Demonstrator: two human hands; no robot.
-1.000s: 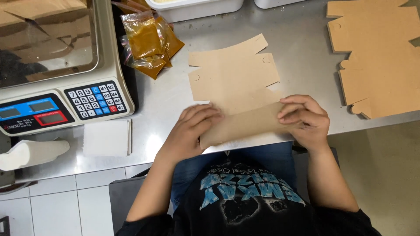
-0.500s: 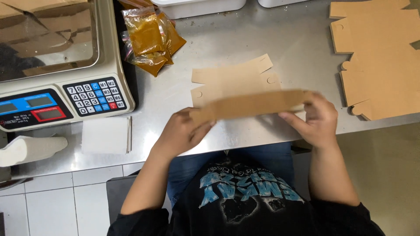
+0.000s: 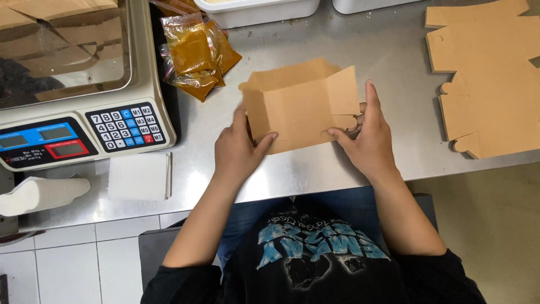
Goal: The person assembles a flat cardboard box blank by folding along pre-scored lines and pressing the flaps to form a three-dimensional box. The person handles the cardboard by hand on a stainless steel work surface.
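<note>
Brown cardboard box blank [image 3: 301, 107] half-folded, flaps raised; left hand [image 3: 239, 149] and right hand [image 3: 368, 138] both grip its edges.

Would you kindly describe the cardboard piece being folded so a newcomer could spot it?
On the steel counter, right of the weighing scale, sits a brown cardboard box blank between both hands. Unlike the flat blanks stacked at the far right, its sides are folded up.
</note>
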